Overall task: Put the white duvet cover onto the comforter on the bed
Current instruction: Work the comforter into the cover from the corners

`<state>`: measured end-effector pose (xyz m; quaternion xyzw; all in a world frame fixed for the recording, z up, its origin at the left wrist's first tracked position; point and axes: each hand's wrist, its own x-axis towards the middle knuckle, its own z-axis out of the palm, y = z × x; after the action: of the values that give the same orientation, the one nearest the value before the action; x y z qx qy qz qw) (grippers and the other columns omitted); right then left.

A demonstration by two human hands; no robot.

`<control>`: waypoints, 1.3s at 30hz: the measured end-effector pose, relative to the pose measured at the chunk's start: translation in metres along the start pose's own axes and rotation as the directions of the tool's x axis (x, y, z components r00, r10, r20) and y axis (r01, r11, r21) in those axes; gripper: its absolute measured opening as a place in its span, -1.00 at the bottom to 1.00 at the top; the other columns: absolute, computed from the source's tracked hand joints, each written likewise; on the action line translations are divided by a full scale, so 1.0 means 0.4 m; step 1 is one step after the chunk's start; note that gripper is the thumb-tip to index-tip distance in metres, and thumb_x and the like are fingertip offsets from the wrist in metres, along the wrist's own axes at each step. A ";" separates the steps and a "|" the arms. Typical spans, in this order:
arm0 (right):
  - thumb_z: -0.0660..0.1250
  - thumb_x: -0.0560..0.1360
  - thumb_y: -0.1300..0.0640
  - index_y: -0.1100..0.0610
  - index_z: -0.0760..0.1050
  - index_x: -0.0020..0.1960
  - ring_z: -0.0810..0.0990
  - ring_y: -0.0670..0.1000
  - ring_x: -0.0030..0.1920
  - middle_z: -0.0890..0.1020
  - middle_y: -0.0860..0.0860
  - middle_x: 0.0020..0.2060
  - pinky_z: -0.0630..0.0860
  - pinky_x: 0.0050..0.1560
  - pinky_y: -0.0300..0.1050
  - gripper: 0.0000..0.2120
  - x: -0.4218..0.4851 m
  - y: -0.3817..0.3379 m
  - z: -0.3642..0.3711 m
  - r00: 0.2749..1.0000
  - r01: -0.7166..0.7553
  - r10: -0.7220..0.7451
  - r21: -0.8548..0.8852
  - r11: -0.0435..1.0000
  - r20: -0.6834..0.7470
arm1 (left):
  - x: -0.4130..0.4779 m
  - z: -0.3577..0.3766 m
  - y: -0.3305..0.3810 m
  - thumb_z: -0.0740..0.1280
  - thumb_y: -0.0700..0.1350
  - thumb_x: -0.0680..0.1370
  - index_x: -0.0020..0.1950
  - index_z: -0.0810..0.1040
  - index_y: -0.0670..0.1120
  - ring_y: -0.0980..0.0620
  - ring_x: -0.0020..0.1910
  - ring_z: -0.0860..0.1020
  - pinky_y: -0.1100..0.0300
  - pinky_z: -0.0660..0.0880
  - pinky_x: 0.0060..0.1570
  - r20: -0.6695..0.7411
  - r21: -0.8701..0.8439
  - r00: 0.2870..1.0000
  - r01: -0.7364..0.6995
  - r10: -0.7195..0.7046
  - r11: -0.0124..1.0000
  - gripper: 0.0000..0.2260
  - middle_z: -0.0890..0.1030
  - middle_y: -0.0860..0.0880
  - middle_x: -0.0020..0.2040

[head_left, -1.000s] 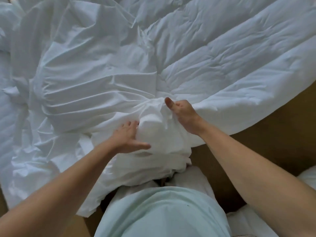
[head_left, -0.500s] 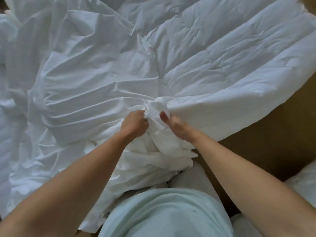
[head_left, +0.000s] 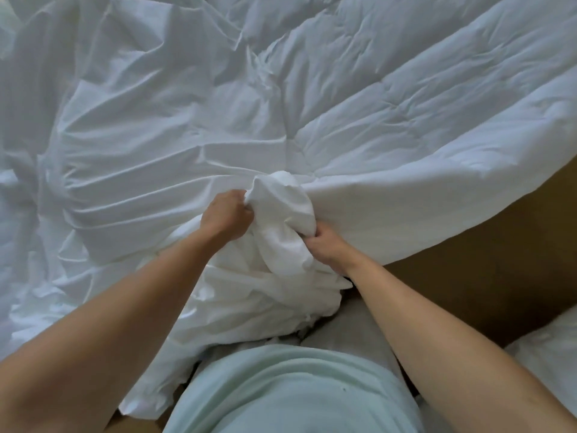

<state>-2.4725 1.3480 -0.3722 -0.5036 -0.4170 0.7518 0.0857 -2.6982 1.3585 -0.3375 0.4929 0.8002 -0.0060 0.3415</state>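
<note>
Both hands clench one bunched wad of the white duvet cover (head_left: 278, 214) at the near edge of the bed — the left hand (head_left: 226, 215) on its left side, the right hand (head_left: 324, 245) just right and nearer. The quilted comforter (head_left: 421, 120) spreads far and right — the cover lies crumpled to the left.

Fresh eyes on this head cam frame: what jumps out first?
At centre, the person's left grip and right grip both clench a wad of white fabric at the bedding's near edge. Behind it, the quilted comforter fills the upper right and the wrinkled duvet cover fills the left. Brown floor shows at the right.
</note>
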 end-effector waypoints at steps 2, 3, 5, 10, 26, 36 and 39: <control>0.40 0.57 -0.14 -0.02 0.67 0.07 0.72 -0.10 -0.01 0.75 -0.07 -0.02 0.65 -0.06 -0.20 -0.78 0.009 -0.020 0.008 0.998 -0.032 0.038 0.107 0.994 -0.055 | 0.001 0.002 0.008 0.17 -0.19 0.42 -0.13 0.57 0.02 -0.14 -0.19 0.52 0.09 0.42 -0.23 -0.024 0.025 0.999 0.044 -0.043 0.999 -0.79 0.62 -0.04 -0.15; 0.36 0.59 -0.16 0.02 0.67 0.07 0.72 -0.06 -0.05 0.75 -0.04 -0.04 0.66 -0.06 -0.17 -0.72 0.016 -0.025 -0.005 0.989 -0.053 0.074 0.157 0.986 -0.128 | 0.001 0.004 0.012 0.17 -0.19 0.42 -0.08 0.59 0.02 -0.15 -0.17 0.52 0.09 0.42 -0.22 -0.040 0.056 0.997 0.063 -0.061 0.996 -0.77 0.62 -0.05 -0.12; 0.34 0.61 -0.11 0.11 0.66 -0.02 0.67 0.00 -0.17 0.70 0.01 -0.13 0.59 -0.15 -0.08 -0.70 0.030 -0.022 -0.064 0.955 -0.078 0.125 0.178 0.981 -0.270 | -0.002 0.009 0.021 0.17 -0.18 0.42 0.01 0.60 0.05 -0.17 -0.14 0.52 0.08 0.42 -0.19 -0.075 0.133 0.993 0.101 -0.092 0.986 -0.71 0.61 -0.06 -0.10; 0.53 0.48 -0.01 0.02 0.52 -0.44 0.39 -0.07 -0.38 0.43 -0.10 -0.46 0.29 -0.36 -0.14 -0.63 0.064 -0.018 -0.288 0.982 -0.031 -0.022 -0.274 0.961 -0.189 | -0.026 0.018 0.030 0.20 -0.19 0.41 -0.01 0.51 0.01 -0.22 -0.15 0.54 0.08 0.34 -0.22 -0.105 0.327 0.984 0.170 -0.142 0.930 -0.78 0.56 -0.10 -0.16; 0.40 0.44 -0.22 0.20 0.35 0.33 0.48 0.28 0.32 0.51 0.23 0.31 0.44 0.27 0.14 -0.34 0.154 -0.174 -0.158 0.738 -0.264 -0.098 -0.418 0.869 -0.668 | -0.517 0.168 -0.368 0.25 0.34 0.52 0.45 0.38 0.01 -0.28 0.40 0.30 -0.25 0.28 0.35 -0.225 -0.447 0.563 0.666 -0.795 0.597 -0.39 0.34 -0.18 0.43; 0.39 0.38 -0.40 0.03 0.57 0.17 0.55 0.13 0.11 0.60 0.02 0.08 0.36 0.20 0.10 -0.41 -0.033 0.011 0.433 0.770 0.420 -0.500 -0.905 -0.071 0.396 | -0.572 0.285 -0.604 0.45 0.06 0.55 0.31 0.58 -0.09 -0.16 0.17 0.60 -0.10 0.53 0.18 0.525 -0.851 0.646 0.395 -0.555 -0.345 -0.61 0.66 -0.14 0.21; 0.32 0.56 -0.20 0.09 0.53 0.01 0.61 0.19 0.00 0.63 0.06 -0.05 0.45 0.06 0.04 -0.67 -0.030 0.055 0.530 0.885 0.370 -0.269 -0.925 -0.090 0.380 | -0.534 0.250 -0.621 0.42 -0.18 0.57 0.31 0.58 -0.20 -0.23 0.17 0.63 -0.24 0.55 0.22 0.478 -0.866 0.687 0.263 -0.547 -0.426 -0.69 0.67 -0.23 0.18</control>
<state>-2.6362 1.2129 -0.3489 -0.2730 -0.9290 0.2128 -0.1313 -2.7810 1.0286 -0.3773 -0.3037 0.6480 0.5140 0.4730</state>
